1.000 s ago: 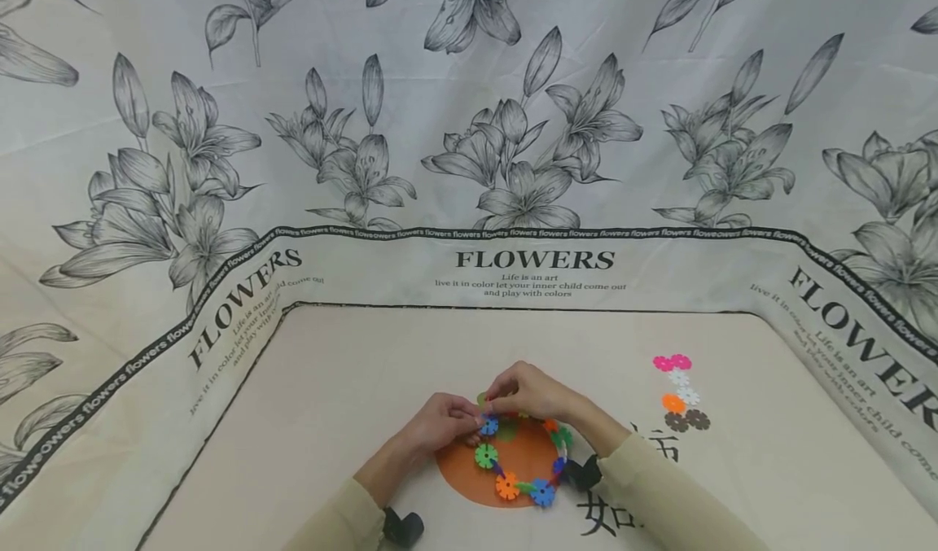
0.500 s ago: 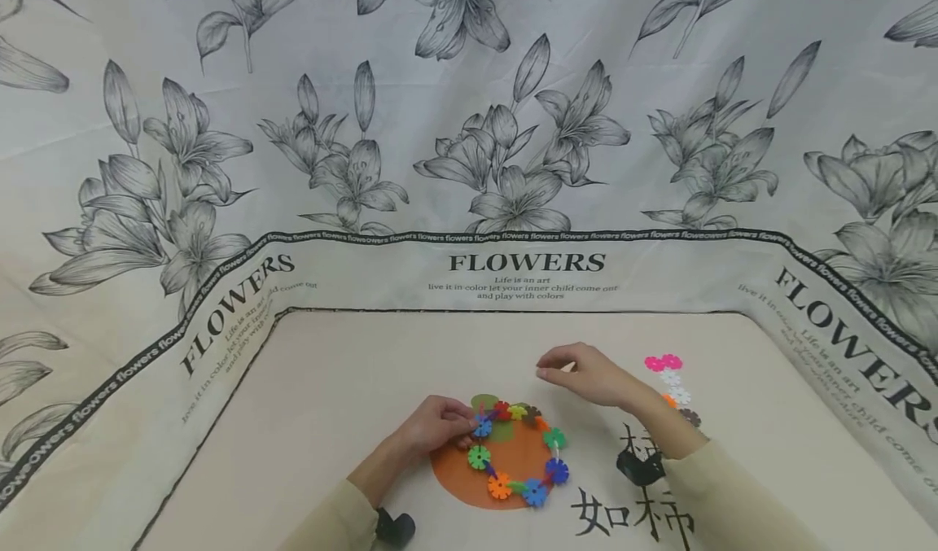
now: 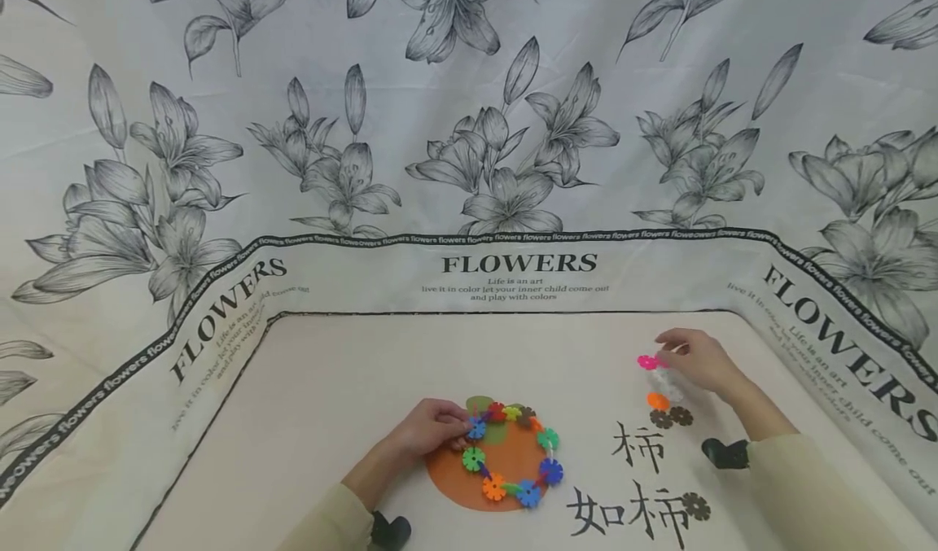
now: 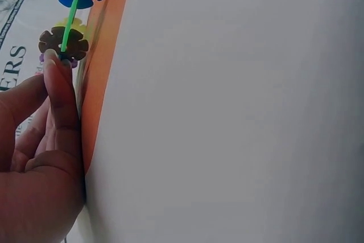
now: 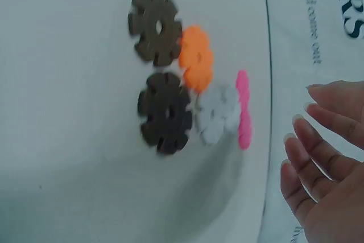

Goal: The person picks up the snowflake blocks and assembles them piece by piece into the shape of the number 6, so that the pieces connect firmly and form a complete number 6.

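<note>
A ring of linked plastic snowflake discs (image 3: 529, 494) in many colours lies over the orange persimmon print (image 3: 513, 453) on the table. My left hand (image 3: 434, 427) pinches the ring at its upper left, by a blue disc (image 3: 477, 428). In the left wrist view, thumb and finger meet at a brown disc (image 4: 51, 39) below a blue one joined by a green edge-on disc. My right hand (image 3: 696, 364) is over the loose discs at the right, beside a pink disc (image 3: 648, 362). The right wrist view shows its fingers relaxed and spread, holding nothing.
Near the right hand lie white discs (image 5: 213, 112), an orange disc (image 3: 658, 402) and brown discs (image 3: 681, 416). Another brown disc (image 3: 696, 506) rests on the printed black characters (image 3: 597, 512). A flower-print cloth (image 3: 513, 152) hangs around the table.
My right hand has let go of the ring and moved right to the loose discs. The left hand stays at the ring's upper left. The brown disc by the characters has come into sight.
</note>
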Demonstrator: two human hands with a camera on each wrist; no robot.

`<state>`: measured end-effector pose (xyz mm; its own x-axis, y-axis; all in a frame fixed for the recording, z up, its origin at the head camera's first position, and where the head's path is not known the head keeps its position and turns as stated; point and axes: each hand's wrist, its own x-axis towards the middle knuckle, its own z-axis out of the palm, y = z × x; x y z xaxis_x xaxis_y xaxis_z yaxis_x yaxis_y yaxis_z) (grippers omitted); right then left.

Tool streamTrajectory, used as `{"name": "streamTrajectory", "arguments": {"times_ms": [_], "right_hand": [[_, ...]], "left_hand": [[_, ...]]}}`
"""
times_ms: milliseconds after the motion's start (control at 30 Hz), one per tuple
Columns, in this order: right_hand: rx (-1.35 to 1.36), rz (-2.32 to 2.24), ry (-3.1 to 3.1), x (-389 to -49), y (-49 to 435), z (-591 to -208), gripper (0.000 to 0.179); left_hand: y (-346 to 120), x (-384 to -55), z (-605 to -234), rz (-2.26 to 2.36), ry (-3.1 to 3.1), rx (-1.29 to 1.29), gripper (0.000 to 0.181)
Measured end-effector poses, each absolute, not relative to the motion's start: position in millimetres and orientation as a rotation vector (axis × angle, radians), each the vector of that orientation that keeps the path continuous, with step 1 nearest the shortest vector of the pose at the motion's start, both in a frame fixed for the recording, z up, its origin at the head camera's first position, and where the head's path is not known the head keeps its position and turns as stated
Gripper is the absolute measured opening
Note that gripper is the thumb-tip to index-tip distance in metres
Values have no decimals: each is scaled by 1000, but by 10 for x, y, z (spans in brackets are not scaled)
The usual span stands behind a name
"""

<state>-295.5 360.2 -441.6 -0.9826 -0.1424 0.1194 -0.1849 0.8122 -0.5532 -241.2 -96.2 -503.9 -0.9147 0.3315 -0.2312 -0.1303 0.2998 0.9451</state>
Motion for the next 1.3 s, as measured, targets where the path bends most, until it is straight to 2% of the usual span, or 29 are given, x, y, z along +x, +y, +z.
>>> {"name": "streamTrajectory", "arguments": {"times_ms": [233,500,800,1000,1300], "right_hand": [[-70,974,-3030,-3184,3900,-4706,45],[-98,1046,-3065,-3295,3927,-4809,43],[-207,1079,-2994,-3242,3919,-4801,42],[-151,1073,-2854,-3186,3890,-4785,37],[38,1277,-2826,-3037,3411,-4559,40]], "left_hand": [[-957,-2439,-5066,1633,2209,173,20],[-972,-2432,-5021,1641,2182,158,16],[-986,-2441,-5029,1671,2131,162,14],[-984,-2460,-5059,1684,2105,163,14],[-976,-2451,-5061,1698,2106,191,13]]}}
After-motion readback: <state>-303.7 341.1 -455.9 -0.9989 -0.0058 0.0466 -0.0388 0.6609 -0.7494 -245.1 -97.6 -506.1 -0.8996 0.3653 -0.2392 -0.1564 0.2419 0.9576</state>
